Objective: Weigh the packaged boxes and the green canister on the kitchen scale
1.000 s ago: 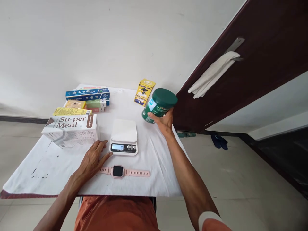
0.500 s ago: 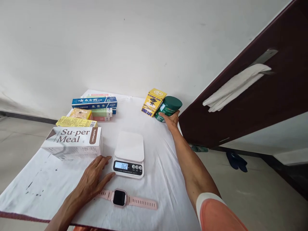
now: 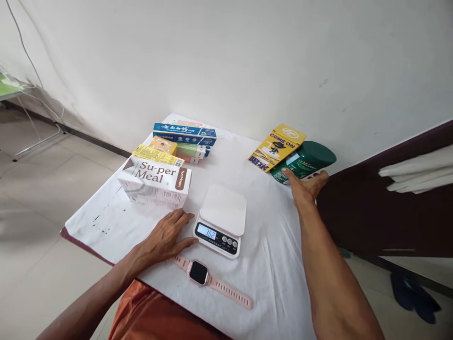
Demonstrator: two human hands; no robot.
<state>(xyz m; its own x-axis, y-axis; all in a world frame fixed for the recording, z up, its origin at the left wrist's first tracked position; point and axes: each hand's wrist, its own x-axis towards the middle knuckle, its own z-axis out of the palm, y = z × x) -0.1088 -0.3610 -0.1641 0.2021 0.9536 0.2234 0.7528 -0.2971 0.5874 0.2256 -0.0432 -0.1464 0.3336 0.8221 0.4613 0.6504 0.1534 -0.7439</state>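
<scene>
My right hand is at a dark green lidded canister, thumb against its near left side and fingers around the right; part of the grip is hidden. Touching the canister's left side is a yellow "COME ON" box. My left hand lies on the white cloth with fingers apart, holding nothing. Its fingertips are just left of a white digital scale, which has a bare platform and a display reading 362. Near its thumb lies a pink-strapped smartwatch.
Behind my left hand stands a white "Su-per Meal" box. Beyond it are a yellow carton, an orange-yellow packet, a blue toothpaste box and green and pink cartons. A wall borders the table's back; a dark door is at right.
The camera view has swung left, so everything appears shifted right. My right hand stays at the canister, its thumb and fingers looking wider apart. My left hand still rests beside the scale.
</scene>
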